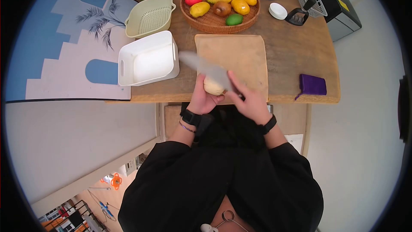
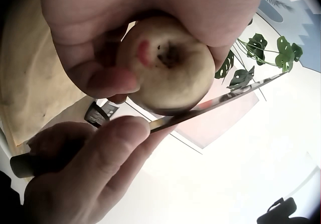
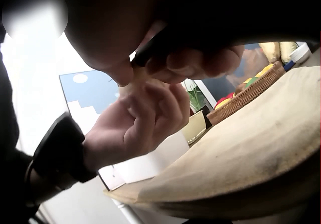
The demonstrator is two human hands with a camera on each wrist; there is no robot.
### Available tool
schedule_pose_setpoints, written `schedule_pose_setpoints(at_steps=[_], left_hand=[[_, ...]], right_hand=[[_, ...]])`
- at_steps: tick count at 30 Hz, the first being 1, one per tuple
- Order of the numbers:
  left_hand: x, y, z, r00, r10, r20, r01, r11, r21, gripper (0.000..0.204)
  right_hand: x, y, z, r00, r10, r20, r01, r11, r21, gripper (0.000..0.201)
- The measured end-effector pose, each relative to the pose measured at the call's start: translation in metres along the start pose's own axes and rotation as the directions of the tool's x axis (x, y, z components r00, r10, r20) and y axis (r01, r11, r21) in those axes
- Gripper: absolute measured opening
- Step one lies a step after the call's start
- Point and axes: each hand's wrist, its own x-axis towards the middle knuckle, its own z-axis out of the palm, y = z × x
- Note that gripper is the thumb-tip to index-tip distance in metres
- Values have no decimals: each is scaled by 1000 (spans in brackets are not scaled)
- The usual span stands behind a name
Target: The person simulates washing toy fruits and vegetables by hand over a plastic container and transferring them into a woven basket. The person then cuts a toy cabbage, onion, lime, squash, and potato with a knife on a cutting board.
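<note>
A pale, round fruit [image 1: 213, 87] was held in the left hand [image 1: 205, 99], fingers curled about it, near the front edge of the cutting board [image 1: 234, 53]. A knife [image 1: 210, 68] was gripped in the right hand [image 1: 251, 102], its blade set against the fruit's side; whether the edge was sunk in could not be told. A red patch [image 2: 144, 53] was noted beside the fruit's hollow. The following hazards were judged present. Should the blade be made to skid by a slick surface, the left fingers could be cut, being placed close by. The right thumb [image 2: 133, 127], seen next to the blade, could likewise be nicked. Were the left grip loosened, the fruit could be dropped over the edge of the table [image 1: 296, 51].
</note>
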Motion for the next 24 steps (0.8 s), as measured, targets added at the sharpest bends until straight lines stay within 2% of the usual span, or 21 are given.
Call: schedule_pose_setpoints(at_steps=[1, 2, 3, 4, 6, 7, 9, 10, 12, 13, 14, 15, 16, 17, 19, 24], left_hand=[[0, 3, -2, 986, -22, 166, 26, 999, -23, 70], [0, 2, -2, 985, -22, 171, 26, 999, -20, 70], [-3, 2, 8, 996, -8, 85, 1, 997, 71, 69], [-5, 2, 16, 1000, 15, -4, -15, 987, 163, 69], [-4, 1, 28, 998, 51, -47, -42, 983, 181, 67], [-4, 0, 31, 993, 87, -85, -69, 978, 199, 66], [-2, 1, 33, 994, 87, -73, -74, 984, 163, 61], [-1, 2, 33, 995, 83, -62, -75, 989, 131, 57], [5, 5, 24, 998, 62, -32, -60, 997, 58, 61], [6, 4, 21, 999, 43, -4, -43, 999, -16, 65], [7, -1, 20, 999, 38, -4, -38, 999, -16, 65], [8, -4, 31, 993, 79, -93, -73, 995, 61, 67], [9, -5, 37, 976, 128, -178, -104, 985, 140, 70], [11, -3, 34, 976, 130, -176, -105, 984, 142, 70], [10, 2, 29, 1000, 21, 18, -21, 1000, 6, 76], [2, 4, 36, 999, 36, 6, -36, 999, 31, 76]], right_hand=[[4, 8, 1, 1000, 1, -2, -1, 1000, -1, 58], [8, 21, 0, 998, 65, -2, -65, 998, -11, 57], [11, 30, -2, 992, 128, -4, -128, 992, -20, 57], [11, 32, -8, 992, 128, -5, -128, 992, -19, 57], [11, 30, -16, 957, 276, 86, -248, 936, -248, 57], [10, 25, -19, 956, 278, 91, -248, 936, -248, 57], [7, 15, -22, 938, 348, 1, -346, 935, -82, 58], [5, 13, -21, 938, 347, -1, -346, 934, -84, 58], [-2, 10, -17, 988, 104, -116, -91, 990, 109, 60], [-7, 9, -15, 987, 112, -117, -99, 989, 111, 60], [-10, 8, -13, 996, 1, -88, 3, 999, 53, 61], [-11, 6, -12, 992, -112, -54, 112, 994, -3, 63], [-12, 3, -12, 992, -113, -57, 113, 994, -5, 63], [-14, -1, -11, 990, -142, 1, 142, 986, -88, 64], [-15, -3, -4, 984, -147, 101, 169, 946, -278, 67], [-11, 0, 8, 980, -195, 49, 200, 938, -284, 67]])
